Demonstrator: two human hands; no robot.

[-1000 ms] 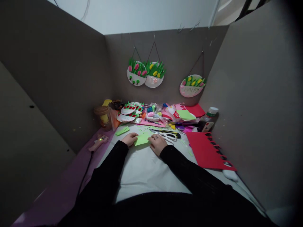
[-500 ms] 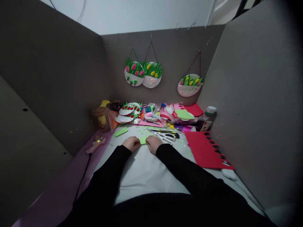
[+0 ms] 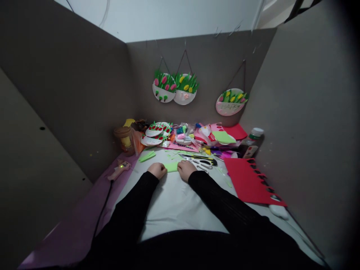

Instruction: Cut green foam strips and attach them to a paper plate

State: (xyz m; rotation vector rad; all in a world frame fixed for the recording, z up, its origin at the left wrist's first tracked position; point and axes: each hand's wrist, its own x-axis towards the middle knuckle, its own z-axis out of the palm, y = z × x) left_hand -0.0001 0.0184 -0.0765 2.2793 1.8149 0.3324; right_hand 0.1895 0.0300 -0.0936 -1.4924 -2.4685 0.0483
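Note:
A small piece of light green paper (image 3: 171, 167) lies between my hands, low over the white table cover. My left hand (image 3: 158, 170) pinches its left end, fingers closed. At the right end, my right hand (image 3: 186, 170) is closed on the same paper. White-handled scissors (image 3: 203, 163) rest just right of my right hand, with a yellow and black utility knife (image 3: 209, 160) beside them. Cut green paper pieces (image 3: 146, 156) lie beyond my left hand, and thin green scraps (image 3: 173, 153) are scattered behind the paper.
A pink glue gun (image 3: 119, 171) with a black cord lies left. Red paper (image 3: 247, 180) with holes along one edge lies right, near a bottle (image 3: 253, 140). Decorated paper plates (image 3: 152, 140) and craft supplies crowd the back; a plate basket (image 3: 185, 97) hangs on the grey partition (image 3: 208, 60).
My hands have moved slightly apart, and more of the green paper shows between them. The whole view has shifted a little, so everything sits further right.

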